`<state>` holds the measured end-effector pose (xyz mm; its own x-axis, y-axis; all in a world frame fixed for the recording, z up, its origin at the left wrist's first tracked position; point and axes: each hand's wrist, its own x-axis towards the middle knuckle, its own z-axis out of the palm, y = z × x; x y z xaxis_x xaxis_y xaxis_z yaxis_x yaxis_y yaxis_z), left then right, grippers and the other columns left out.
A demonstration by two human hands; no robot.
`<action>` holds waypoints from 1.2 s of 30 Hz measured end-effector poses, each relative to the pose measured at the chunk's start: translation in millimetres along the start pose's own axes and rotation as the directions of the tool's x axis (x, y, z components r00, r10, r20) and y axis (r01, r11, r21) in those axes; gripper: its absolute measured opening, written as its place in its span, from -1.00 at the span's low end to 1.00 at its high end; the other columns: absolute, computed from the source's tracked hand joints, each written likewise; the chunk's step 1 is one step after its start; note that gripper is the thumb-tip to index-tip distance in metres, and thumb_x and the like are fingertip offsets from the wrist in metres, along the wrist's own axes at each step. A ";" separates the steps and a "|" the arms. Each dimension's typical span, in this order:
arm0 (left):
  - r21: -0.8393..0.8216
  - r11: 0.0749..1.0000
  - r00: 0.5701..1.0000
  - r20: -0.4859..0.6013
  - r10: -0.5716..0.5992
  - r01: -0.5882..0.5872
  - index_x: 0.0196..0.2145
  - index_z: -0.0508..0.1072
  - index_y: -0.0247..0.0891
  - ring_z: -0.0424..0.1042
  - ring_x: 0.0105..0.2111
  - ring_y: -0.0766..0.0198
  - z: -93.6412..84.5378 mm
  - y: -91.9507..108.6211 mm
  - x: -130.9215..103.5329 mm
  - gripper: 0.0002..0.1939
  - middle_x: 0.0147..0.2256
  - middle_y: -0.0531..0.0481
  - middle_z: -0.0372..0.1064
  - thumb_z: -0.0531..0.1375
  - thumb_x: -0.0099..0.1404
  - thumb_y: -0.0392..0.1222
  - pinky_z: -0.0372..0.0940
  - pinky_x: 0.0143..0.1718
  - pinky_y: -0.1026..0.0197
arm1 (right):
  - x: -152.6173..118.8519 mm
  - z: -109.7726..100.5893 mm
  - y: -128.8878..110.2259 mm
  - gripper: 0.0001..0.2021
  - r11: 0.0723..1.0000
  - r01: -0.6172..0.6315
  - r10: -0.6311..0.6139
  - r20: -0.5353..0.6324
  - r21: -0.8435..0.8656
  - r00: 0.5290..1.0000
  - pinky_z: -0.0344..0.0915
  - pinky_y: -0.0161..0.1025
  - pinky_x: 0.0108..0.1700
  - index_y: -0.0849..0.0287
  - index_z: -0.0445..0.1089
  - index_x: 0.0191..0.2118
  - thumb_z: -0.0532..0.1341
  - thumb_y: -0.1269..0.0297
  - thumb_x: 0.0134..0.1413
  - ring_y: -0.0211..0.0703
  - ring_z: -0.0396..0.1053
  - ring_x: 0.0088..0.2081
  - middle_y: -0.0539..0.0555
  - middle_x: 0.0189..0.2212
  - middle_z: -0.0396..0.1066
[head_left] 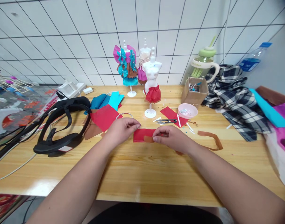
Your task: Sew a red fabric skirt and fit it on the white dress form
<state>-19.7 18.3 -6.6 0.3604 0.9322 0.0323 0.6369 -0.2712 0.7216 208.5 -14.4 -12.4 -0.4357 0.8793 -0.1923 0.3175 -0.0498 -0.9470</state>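
Note:
A folded strip of red paper [139, 136], with a brown piece [148, 139] over its lower right part, lies on the wooden table between my hands. My right hand [167, 136] pinches the right end of the strip. Just beyond the strip's upper left corner is my left hand [126, 127], its thumb and fingertips pressed together; anything between them is too small to make out. Behind the strip stands a white mannequin [152, 73] wearing a red crinkled skirt [153, 94]. Black thread snips [167, 121] rest beyond my right hand, beside another red sheet [167, 112].
A black headset [70, 141] and coloured sheets [105, 117] lie left. Two dressed mannequins stand behind. To the right are a pink bowl [187, 110], a cardboard box [195, 95], a green-lidded jug [204, 62], plaid cloth [235, 99] and a brown strip [216, 140].

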 end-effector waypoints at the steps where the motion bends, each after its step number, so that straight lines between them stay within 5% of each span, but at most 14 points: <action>1: 0.145 0.983 0.993 0.032 0.110 -0.113 -0.26 0.57 -0.15 0.42 -0.13 0.13 -2.1 -7.8 3.5 -0.81 -0.21 -0.05 0.49 0.20 0.23 -0.09 0.25 -0.02 0.05 | -0.5 -0.7 -0.1 -0.88 0.998 0.024 -0.023 0.014 -0.064 1.000 0.24 -0.33 -0.37 0.15 0.45 -0.37 0.27 0.21 0.01 -0.28 0.35 -0.41 -0.02 -0.43 0.46; 4: 0.334 0.906 0.964 0.152 0.219 -0.259 -0.27 0.60 -0.08 0.35 -0.06 0.09 1.0 -21.5 9.5 -0.84 -0.12 -0.04 0.42 0.26 0.17 -0.15 0.19 0.03 0.02 | -2.7 2.4 -2.7 -0.89 0.986 0.054 -0.042 0.079 -0.156 0.996 0.24 -0.32 -0.33 0.16 0.48 -0.34 0.24 0.27 0.03 -0.28 0.36 -0.40 -0.02 -0.42 0.48; 11: 0.319 0.920 0.971 0.149 0.189 -0.228 -0.22 0.57 -0.07 0.32 -0.07 0.10 20.0 -9.7 4.8 -0.82 -0.12 -0.03 0.39 0.26 0.19 -0.12 0.19 0.01 0.02 | -5.8 12.7 -7.8 -0.90 0.979 0.055 -0.028 0.140 -0.196 0.990 0.26 -0.32 -0.33 0.15 0.51 -0.34 0.24 0.32 0.02 -0.26 0.39 -0.39 -0.02 -0.44 0.49; 14: 0.210 0.950 0.972 0.103 0.213 -0.230 -0.23 0.57 -0.12 0.33 -0.09 0.15 11.8 -0.4 1.5 -0.82 -0.15 -0.04 0.39 0.23 0.23 -0.09 0.20 0.01 0.07 | -6.0 12.7 -7.6 -0.91 0.979 0.033 -0.005 0.137 -0.199 0.991 0.27 -0.32 -0.33 0.14 0.51 -0.34 0.25 0.34 -0.01 -0.26 0.40 -0.39 -0.03 -0.44 0.50; 22: 0.079 0.971 0.919 0.348 0.185 -0.225 -0.33 0.59 -0.11 0.35 -0.10 0.16 -9.6 23.5 -13.8 -0.78 -0.18 0.00 0.42 0.33 0.10 0.03 0.22 -0.02 0.13 | -3.7 8.4 -0.8 -0.91 0.992 0.031 -0.022 0.070 -0.123 0.997 0.30 -0.28 -0.28 0.12 0.48 -0.34 0.26 0.29 -0.03 -0.24 0.39 -0.37 -0.04 -0.43 0.48; 30: 0.020 0.996 0.911 0.405 0.074 -0.090 -0.38 0.58 -0.15 0.41 -0.18 0.22 -10.0 23.5 -13.3 -0.84 -0.23 0.00 0.45 0.25 0.17 -0.05 0.25 -0.11 0.21 | -3.3 -1.3 -1.4 -0.89 0.972 -0.017 0.022 0.016 -0.235 1.000 0.24 -0.27 -0.34 0.12 0.48 -0.36 0.26 0.22 -0.01 -0.25 0.35 -0.42 -0.03 -0.48 0.45; 36: 0.197 0.980 0.899 0.423 -0.115 0.032 -0.40 0.56 -0.15 0.37 -0.38 0.25 -3.8 20.2 -15.9 -0.81 -0.39 0.05 0.45 0.22 0.13 -0.02 0.19 -0.37 0.26 | -3.4 -0.1 6.2 -0.87 0.922 -0.003 0.004 0.003 -0.388 1.000 0.18 -0.29 -0.39 0.10 0.47 -0.39 0.23 0.19 0.03 -0.26 0.32 -0.44 -0.03 -0.47 0.45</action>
<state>-15.1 -1.1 10.1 0.5393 0.7677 -0.3462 0.7698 -0.2827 0.5722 212.0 -17.7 -17.7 -0.4370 0.8776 -0.1970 0.6205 0.1355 -0.7724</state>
